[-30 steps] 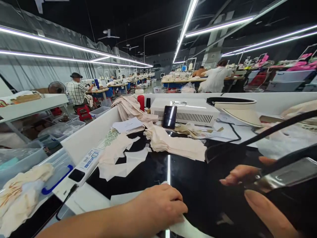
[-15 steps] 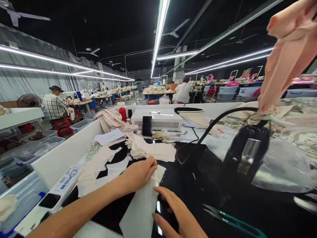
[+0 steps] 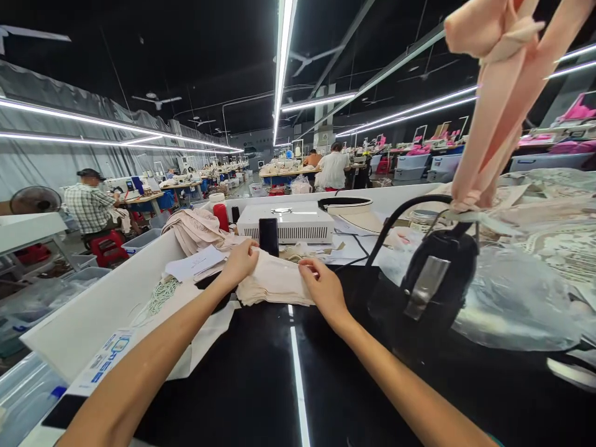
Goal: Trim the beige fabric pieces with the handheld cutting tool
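Note:
My left hand (image 3: 241, 266) pinches the far left corner of a pale cream fabric piece (image 3: 277, 268), its fingertips pressed together. At the piece's right end, my right hand (image 3: 325, 287) grips the edge between thumb and curled fingers. That piece lies flat on or just over a stack of similar cut fabric pieces (image 3: 261, 297); whether they touch cannot be seen. A phone (image 3: 269, 237) stands upright right behind the stack. Beneath my left forearm, more pale cut pieces (image 3: 212, 335) lie on the black tabletop (image 3: 251, 385).
A white vented box (image 3: 288, 223) stands at the back, with a red thread cone (image 3: 221, 217) to its left and a sun visor (image 3: 349, 214) to its right. A black machine head (image 3: 437, 273) and a plastic bag (image 3: 516, 304) occupy the right. Pink cloth strips (image 3: 488, 118) hang above.
Both hands have moved away from me, from the near tabletop to the fabric stack. The pale piece that lay near me is gone from there. The teal snips have almost left view.

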### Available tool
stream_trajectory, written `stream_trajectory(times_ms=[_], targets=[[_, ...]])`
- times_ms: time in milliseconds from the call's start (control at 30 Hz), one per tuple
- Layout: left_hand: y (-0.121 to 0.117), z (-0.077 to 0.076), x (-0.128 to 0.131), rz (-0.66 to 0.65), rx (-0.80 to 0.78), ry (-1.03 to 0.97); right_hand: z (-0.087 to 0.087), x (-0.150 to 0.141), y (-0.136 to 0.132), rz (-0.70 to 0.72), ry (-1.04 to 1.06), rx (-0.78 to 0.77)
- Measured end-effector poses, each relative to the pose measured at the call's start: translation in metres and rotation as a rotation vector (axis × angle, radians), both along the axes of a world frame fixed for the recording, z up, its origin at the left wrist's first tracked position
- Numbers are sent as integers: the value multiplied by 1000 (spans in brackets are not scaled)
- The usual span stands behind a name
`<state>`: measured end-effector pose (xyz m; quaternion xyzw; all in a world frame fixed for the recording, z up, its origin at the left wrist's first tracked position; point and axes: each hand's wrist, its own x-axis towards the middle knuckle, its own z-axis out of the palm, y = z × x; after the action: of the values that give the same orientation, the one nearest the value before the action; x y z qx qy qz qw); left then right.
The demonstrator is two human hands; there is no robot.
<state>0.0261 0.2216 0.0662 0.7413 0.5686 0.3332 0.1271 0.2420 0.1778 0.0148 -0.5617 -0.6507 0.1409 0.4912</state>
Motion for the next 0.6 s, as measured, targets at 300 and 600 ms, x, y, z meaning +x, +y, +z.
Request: stream_trajectory(times_ms=[300,600], targets=[[-3,-19,-30,97,-201,75,-9,-14,28,96,-144,76],[-113,-2,-113,171,-451,367,-4,-24,-12,243,-72,137]])
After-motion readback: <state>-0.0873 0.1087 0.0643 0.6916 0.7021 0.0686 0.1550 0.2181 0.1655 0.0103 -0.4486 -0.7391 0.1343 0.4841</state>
